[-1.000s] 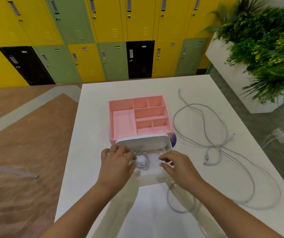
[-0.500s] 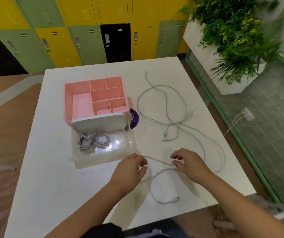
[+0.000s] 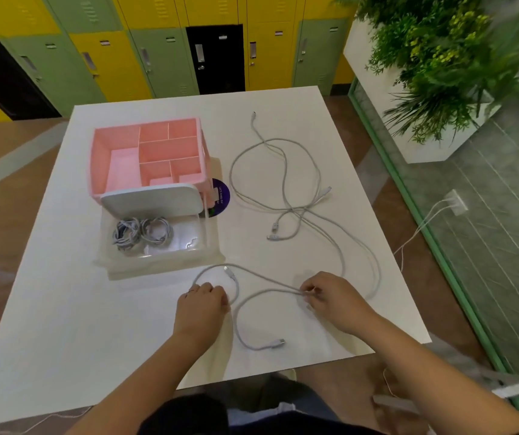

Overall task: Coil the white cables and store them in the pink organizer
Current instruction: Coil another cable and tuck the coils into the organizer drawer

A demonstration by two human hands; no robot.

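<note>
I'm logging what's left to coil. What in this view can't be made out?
All in the head view:
- Tangle: strands cross, so the count of loose cables is unclear.
- Drawer: its back lies under the white panel.
- Purple disc: print too small; the organizer covers its left part.
- Left hand: its back hides the fingertips on the cable.

Both your forearms reached in over the tabletop's near edge. Your left hand, knuckles up, curled its fingers round a loop of the white cable; your right hand, nearer the tabletop's right edge, pinched that cable.
</note>
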